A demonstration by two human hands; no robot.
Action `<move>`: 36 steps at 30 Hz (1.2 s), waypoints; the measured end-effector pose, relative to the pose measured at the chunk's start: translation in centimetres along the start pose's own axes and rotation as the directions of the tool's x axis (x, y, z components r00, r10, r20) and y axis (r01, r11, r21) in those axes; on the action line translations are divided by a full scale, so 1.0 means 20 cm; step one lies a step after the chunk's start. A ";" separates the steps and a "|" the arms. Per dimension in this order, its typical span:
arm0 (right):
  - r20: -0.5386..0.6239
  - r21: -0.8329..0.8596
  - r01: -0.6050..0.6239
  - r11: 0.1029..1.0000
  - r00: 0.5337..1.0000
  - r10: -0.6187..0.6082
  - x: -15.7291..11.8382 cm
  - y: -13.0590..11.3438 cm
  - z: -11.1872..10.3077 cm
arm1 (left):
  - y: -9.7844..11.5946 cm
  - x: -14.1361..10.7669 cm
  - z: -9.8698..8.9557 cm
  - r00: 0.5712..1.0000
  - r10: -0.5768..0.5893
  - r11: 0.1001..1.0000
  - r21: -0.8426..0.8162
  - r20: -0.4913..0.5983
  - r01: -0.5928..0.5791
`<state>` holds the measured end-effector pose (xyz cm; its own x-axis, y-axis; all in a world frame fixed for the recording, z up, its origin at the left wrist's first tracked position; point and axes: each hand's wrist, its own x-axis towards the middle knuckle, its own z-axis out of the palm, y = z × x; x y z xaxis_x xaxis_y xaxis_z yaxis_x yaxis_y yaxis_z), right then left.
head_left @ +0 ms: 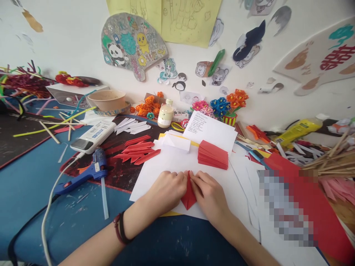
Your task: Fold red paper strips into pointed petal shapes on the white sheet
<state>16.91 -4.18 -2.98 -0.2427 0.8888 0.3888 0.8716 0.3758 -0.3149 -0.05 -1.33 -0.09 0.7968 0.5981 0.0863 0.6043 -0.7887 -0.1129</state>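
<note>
A small red paper [188, 197], folded to a point at its near end, is pinched between my two hands over white sheets [149, 181]. My left hand [172, 188] has its fingers curled on the paper's left side. On the right side, my right hand [208, 190] presses with thumb and fingers together. The fingers cover the far part of the paper. A stack of red paper rectangles [213, 155] lies just beyond my right hand. Several folded red strips [137, 150] are piled to the left, with folded white strips [132, 126] behind them.
A blue glue gun [95, 166] with a glue stick, a white power strip [94, 136] and its cable lie left. A glue bottle [165, 113], a bowl [107, 99] and handmade flowers [237, 99] line the wall. Red paper [313, 207] and wooden sticks [332, 155] lie right.
</note>
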 end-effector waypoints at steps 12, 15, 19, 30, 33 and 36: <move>-0.161 -0.125 -0.028 0.992 0.987 0.008 -0.03 -0.02 -0.03 | 0.00 -0.01 -0.01 0.995 -0.101 0.991 -0.086 -0.001 0.101; -0.188 -0.141 -0.007 0.990 0.982 -0.019 -0.03 -0.01 -0.03 | 0.00 0.00 -0.01 0.986 -0.165 0.976 -0.146 0.001 0.163; -0.173 -0.108 0.007 0.994 0.985 -0.026 -0.03 0.00 -0.04 | -0.01 0.03 0.01 0.925 -0.379 0.899 -0.249 -0.025 0.361; 0.048 0.284 -0.226 0.932 0.974 0.221 0.01 0.05 -0.10 | -0.07 0.06 0.04 0.928 -0.373 0.728 -0.624 -0.011 0.285; 0.098 0.402 -0.221 0.889 0.975 0.199 0.03 0.05 -0.11 | -0.06 0.07 0.04 0.930 -0.360 0.703 -0.677 -0.071 0.220; 0.126 0.548 -0.306 0.779 0.950 0.285 0.03 0.06 -0.12 | -0.08 0.06 0.02 0.919 -0.385 0.622 -0.760 -0.089 0.187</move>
<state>18.76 -3.84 -1.05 -0.0357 0.9847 0.1706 0.5194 0.1642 -0.8386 -0.08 0.73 -0.28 0.4991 0.8405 0.2109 0.5243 -0.4867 0.6987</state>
